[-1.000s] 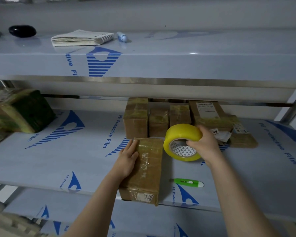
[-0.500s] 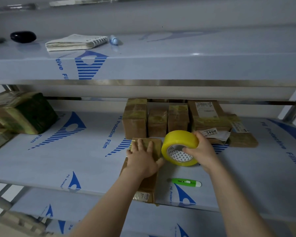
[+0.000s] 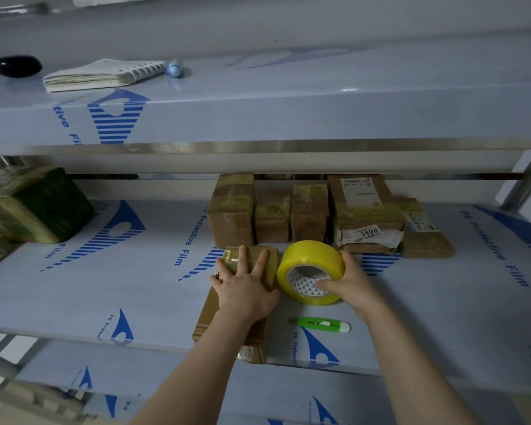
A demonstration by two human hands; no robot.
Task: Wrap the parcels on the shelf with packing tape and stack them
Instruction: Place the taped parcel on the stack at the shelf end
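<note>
Left hand flat, fingers straight, pressing the long brown taped cardboard parcel at the middle shelf's front edge; right hand grips the yellow packing-tape roll just beside it.

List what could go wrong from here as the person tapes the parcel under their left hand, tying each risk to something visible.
1. The parcel juts past the front edge of the shelf; if the left hand pressing it lifts, it may tip off.
2. The green cutter lies beside the right forearm near that edge; a sweep of the arm could knock it down.
3. The right hand alone grips the tape roll, so tape might go on crooked.
</note>
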